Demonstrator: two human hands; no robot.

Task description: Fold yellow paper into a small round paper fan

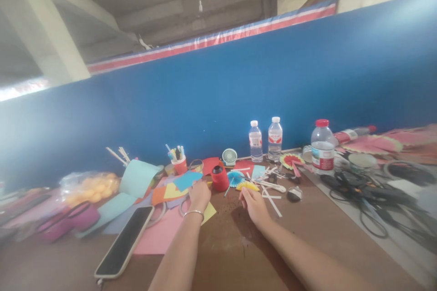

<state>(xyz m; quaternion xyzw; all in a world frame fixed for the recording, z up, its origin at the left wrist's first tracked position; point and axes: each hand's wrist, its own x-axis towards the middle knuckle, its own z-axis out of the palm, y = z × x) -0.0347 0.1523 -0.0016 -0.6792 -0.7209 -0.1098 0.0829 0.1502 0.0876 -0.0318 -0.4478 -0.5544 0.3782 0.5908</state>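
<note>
My left hand [200, 196], with a bracelet at the wrist, reaches over the coloured paper sheets, close to a blue piece [187, 180]; its fingertips are blurred and partly hidden. My right hand [251, 202] has its fingers bent together at the edge of a yellow folded paper fan [248, 186]. A blue folded paper fan [235, 178] lies just behind the yellow one. Between and beyond my hands stands a red cylindrical object [220, 178] with a dark opening in its top.
A phone [124, 243] lies at the left, near pink paper [155, 234]. Pens stand in a red cup [179, 165]. Two small bottles and a larger red-capped bottle [322, 150] stand behind. Paper strips, a white-handled tool and black cables [368, 195] are at the right.
</note>
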